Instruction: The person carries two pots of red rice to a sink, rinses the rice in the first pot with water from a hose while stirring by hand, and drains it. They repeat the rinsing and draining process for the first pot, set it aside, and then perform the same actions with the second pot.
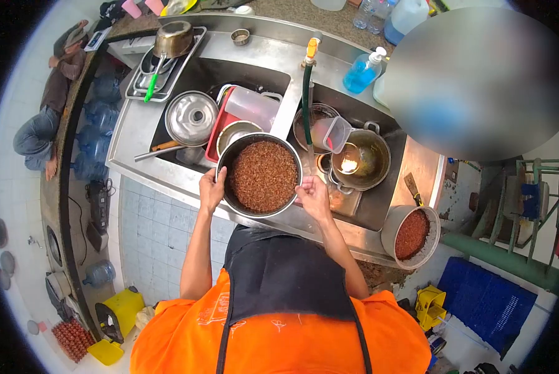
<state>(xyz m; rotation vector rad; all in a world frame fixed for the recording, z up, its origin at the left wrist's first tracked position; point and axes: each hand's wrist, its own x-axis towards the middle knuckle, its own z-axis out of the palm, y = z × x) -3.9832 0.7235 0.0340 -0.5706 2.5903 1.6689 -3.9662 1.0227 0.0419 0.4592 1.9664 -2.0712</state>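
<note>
I hold a round metal pot point(247, 142) level above the front edge of the sink counter. Reddish-brown grains point(264, 177) that look like red rice fill much of it. My left hand point(212, 188) grips the pot's left rim, thumb on top. On the opposite side my right hand point(315, 196) pinches the rim between thumb and fingers. The undersides of both hands' grip are hidden. At the counter's right end stands a grey container point(390, 224) with similar reddish grains point(412, 235) in it.
The left basin holds a lidded pan point(192, 118) and a red tub point(220, 128). In the right basin sit a used pot point(376, 163) and a clear plastic container point(337, 134), under a green hose point(306, 100). A blue soap bottle point(362, 73) stands behind. Another person point(55, 106) is at far left.
</note>
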